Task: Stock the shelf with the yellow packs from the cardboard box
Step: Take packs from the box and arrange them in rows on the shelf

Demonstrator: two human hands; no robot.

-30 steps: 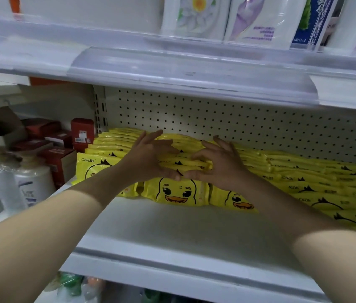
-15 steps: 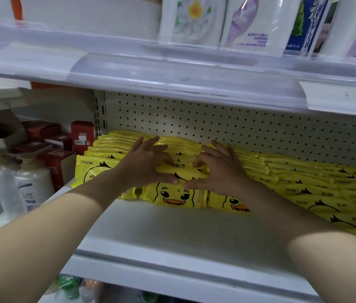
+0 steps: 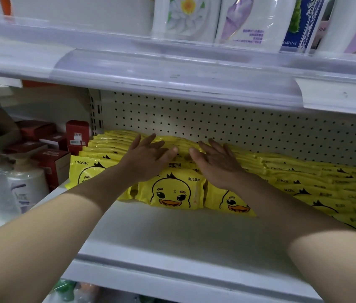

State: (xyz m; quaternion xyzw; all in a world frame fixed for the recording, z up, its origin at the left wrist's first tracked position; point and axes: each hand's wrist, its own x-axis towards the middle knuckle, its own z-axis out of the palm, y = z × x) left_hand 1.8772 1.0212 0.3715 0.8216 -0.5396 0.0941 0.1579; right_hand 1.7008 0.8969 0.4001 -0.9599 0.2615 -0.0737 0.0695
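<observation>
Both grips flat and spread, clamped on nothing: left grip and right grip rest palm-down on top of the yellow packs, thumbs near each other but apart. The packs sit in rows on the shelf, shingled from the front back to the pegboard, each with its long axis running left-right. The middle row lies directly under and between the grips, so neither is nearer. Probably pressing the row down or squaring it. A bare shelf strip in front leaves room for more. Cardboard box not in view. Red boxes and bottles to the left.
</observation>
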